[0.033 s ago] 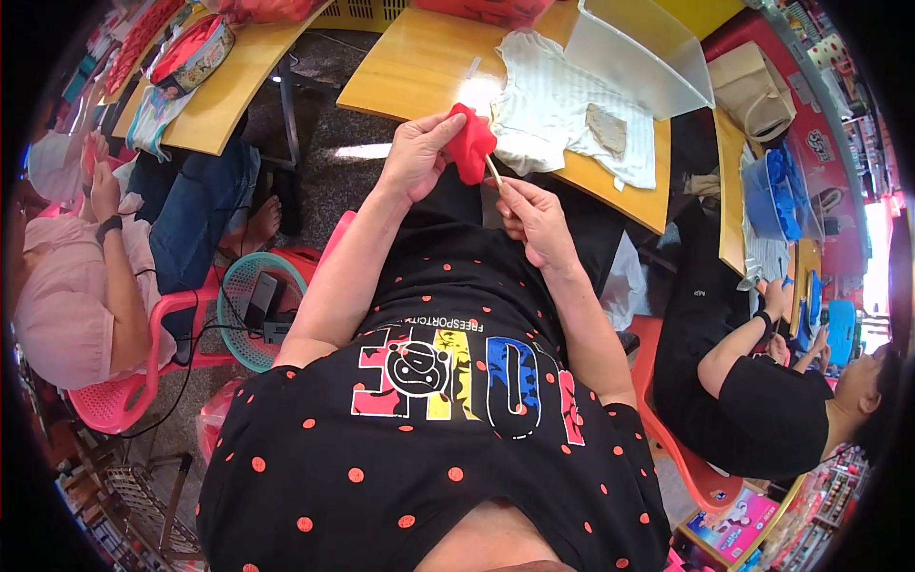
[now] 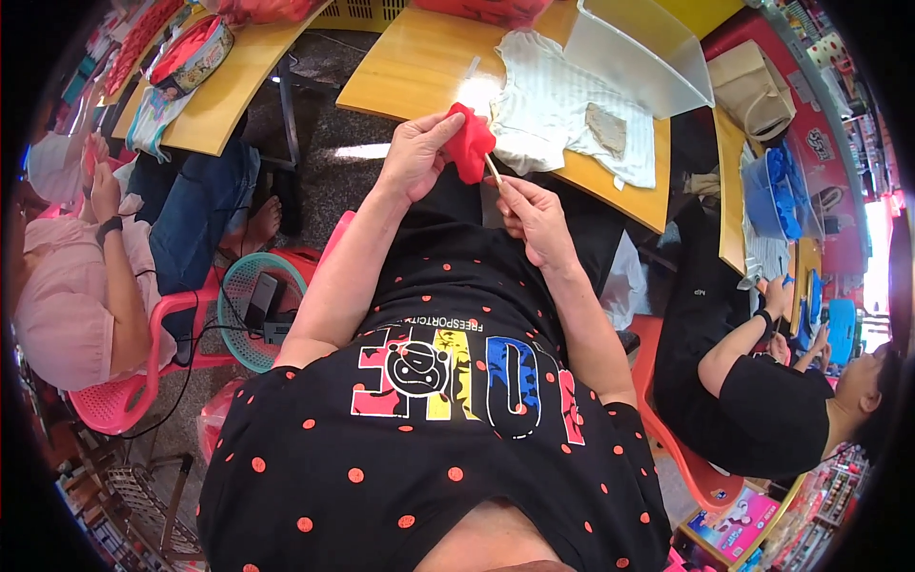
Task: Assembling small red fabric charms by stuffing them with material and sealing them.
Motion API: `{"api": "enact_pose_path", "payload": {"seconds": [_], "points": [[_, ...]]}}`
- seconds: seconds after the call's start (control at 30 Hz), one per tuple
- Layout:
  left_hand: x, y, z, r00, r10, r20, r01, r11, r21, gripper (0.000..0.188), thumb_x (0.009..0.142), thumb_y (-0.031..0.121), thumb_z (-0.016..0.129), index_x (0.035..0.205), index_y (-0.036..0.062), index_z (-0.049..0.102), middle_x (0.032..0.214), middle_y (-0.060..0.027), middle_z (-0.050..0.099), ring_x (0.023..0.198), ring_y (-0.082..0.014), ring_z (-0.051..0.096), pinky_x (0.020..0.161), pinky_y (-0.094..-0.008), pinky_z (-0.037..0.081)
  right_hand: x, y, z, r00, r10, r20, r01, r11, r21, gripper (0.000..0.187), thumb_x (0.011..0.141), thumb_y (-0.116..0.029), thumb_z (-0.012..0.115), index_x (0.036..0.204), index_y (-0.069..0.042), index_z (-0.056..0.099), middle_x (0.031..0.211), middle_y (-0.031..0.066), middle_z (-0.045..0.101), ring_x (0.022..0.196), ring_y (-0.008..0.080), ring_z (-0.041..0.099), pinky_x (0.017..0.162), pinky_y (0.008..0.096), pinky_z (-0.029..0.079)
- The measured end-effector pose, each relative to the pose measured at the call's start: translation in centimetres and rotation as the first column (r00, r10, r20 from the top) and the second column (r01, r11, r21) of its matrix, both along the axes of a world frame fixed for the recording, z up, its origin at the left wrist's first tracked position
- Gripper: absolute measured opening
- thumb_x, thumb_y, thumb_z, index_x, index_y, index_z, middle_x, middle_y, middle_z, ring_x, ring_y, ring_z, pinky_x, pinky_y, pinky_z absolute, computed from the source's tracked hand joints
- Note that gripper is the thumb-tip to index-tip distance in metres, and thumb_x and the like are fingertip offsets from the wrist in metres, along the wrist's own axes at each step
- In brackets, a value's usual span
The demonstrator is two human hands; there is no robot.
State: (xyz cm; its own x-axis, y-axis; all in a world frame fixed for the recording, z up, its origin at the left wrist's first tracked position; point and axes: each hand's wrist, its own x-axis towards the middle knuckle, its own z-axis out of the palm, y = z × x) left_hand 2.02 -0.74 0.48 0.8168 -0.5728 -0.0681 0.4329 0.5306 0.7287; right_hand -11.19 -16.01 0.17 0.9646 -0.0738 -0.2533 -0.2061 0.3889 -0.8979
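Note:
Above my lap, at the near edge of the table, my left hand (image 2: 417, 157) pinches a small red fabric piece (image 2: 472, 148) between thumb and fingers. A thin pale stick (image 2: 493, 170) is gripped by my right hand (image 2: 536, 219), its upper end meeting the lower right edge of the red fabric. Whether that end lies inside the fabric or only against it, I cannot tell. Just beyond both hands, a white striped cloth garment (image 2: 543, 86) lies spread on the table (image 2: 400, 71), with a small beige-grey cloth patch (image 2: 606, 132) on top of it.
A transparent plastic bin (image 2: 639, 48) stands at the table's far right. Red material in a bag (image 2: 486, 8) sits at the back. A person in pink (image 2: 81, 296) works at my left beside a green basket (image 2: 255, 310); another in black (image 2: 772, 410) sits at my right near blue pieces (image 2: 783, 191).

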Motion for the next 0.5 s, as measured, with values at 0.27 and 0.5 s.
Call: {"api": "enact_pose_path", "payload": {"seconds": [0.27,0.5], "points": [[2.9,2.0,-1.1,0.993,-0.093,-0.072,0.094,0.996,0.005,0.048,0.095,0.042,0.044,0.111,-0.0007,0.06,0.104,-0.0134,0.066,0.095,-0.0204,0.064,0.083,-0.0333,0.052,-0.1,-1.4,0.6,0.867,-0.009,0.498,0.447,0.456,-0.77,0.019,0.087,-0.006,0.061,0.105,0.001,0.064,0.072,0.0048,0.057,0.063,0.0123,0.053,0.059,0.0235,0.044],[1.3,1.0,0.1,0.961,-0.273,-0.039,0.275,0.944,0.184,0.043,0.096,0.031,0.048,0.12,-0.0035,0.051,0.111,-0.0151,0.062,0.099,-0.0221,0.062,0.087,-0.0377,0.052,-0.3,-1.9,0.8,0.85,0.193,0.49,0.49,0.049,-0.87,0.021,0.083,-0.007,0.064,0.104,-0.004,0.065,0.075,0.01,0.057,0.063,0.0238,0.057,0.058,0.0285,0.045]]}}
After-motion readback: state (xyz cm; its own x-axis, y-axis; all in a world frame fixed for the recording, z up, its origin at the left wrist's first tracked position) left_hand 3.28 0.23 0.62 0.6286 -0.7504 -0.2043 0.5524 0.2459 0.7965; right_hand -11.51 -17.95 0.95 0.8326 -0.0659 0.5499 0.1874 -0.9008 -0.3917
